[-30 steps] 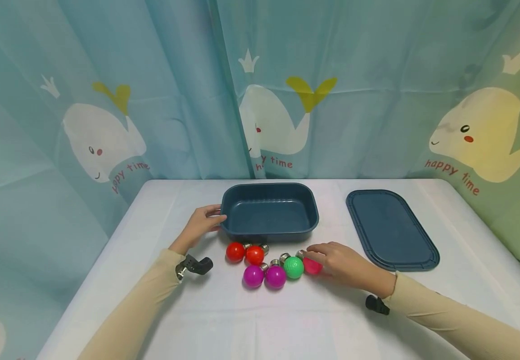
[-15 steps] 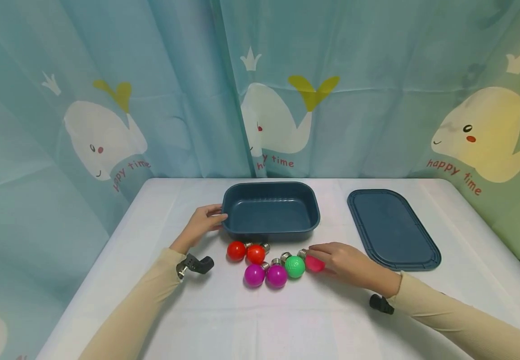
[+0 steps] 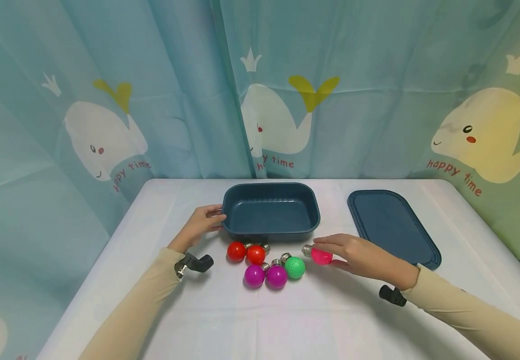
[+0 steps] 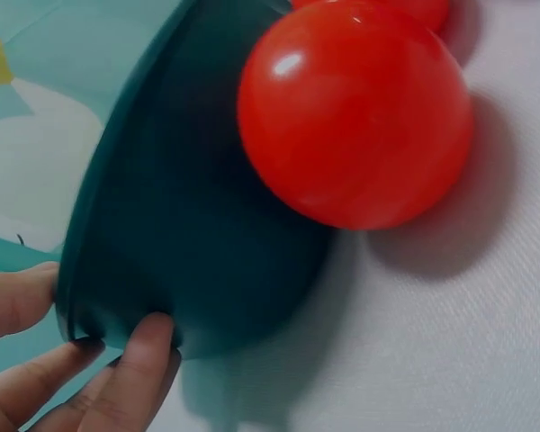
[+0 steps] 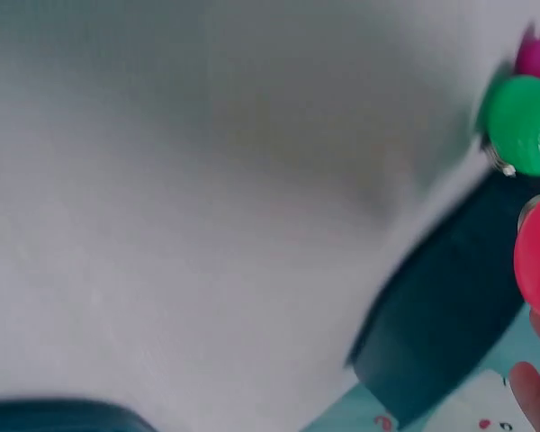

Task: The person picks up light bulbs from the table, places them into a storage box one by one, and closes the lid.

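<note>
My right hand (image 3: 354,255) holds a pink light bulb (image 3: 322,256) with a silver screw base, just right of the other bulbs and seemingly raised off the table. In the right wrist view this pink bulb (image 5: 538,256) sits at the right edge beside the fingertips (image 5: 533,387). At the left end of a deep dark blue container (image 3: 271,212), my left hand (image 3: 198,225) grips the rim; the left wrist view has its fingers (image 4: 144,360) against the outer wall. In front of the container lie a green bulb (image 3: 295,268), two red bulbs (image 3: 236,251) and two purple bulbs (image 3: 254,276).
A flat dark blue lid (image 3: 395,225) lies at the right of the white-covered table (image 3: 223,325), partly behind my right hand. A blue curtain (image 3: 174,100) with whale prints hangs along the back and sides.
My right hand has moved up and to the right with the pink bulb, away from the green one. The left hand has stayed at the container's end.
</note>
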Available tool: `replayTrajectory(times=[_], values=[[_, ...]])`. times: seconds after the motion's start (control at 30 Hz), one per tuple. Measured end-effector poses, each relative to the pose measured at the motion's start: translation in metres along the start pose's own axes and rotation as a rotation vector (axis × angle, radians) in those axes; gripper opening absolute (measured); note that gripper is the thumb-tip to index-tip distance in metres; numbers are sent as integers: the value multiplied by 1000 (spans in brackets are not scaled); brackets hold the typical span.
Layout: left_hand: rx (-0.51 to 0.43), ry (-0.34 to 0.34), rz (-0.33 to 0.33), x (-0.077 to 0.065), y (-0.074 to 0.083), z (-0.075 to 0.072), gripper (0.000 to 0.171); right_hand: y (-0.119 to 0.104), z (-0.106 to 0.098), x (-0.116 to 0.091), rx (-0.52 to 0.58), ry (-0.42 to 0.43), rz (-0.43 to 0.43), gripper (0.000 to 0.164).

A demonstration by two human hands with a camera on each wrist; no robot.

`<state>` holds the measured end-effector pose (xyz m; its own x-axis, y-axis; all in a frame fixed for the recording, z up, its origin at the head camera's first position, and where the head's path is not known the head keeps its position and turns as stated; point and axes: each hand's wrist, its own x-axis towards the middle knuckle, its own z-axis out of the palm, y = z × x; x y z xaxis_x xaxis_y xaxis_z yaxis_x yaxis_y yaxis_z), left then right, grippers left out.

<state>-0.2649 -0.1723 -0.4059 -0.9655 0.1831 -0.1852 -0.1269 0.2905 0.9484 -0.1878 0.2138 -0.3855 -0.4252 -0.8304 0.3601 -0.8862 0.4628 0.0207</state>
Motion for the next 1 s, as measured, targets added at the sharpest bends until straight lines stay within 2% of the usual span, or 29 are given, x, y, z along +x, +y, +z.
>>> replayTrajectory(times=[0.5,0.7,1.0], values=[[-22,-28,-17,-4,2,-1,51,17,-52,24,-62,39,-52,60],[-16,-19,-20,-4,1,0,50,26,-69,41,-57,1,-7,60],[-26,-14,-9,-4,0,0,50,40,-83,72,3,-59,53,59]])
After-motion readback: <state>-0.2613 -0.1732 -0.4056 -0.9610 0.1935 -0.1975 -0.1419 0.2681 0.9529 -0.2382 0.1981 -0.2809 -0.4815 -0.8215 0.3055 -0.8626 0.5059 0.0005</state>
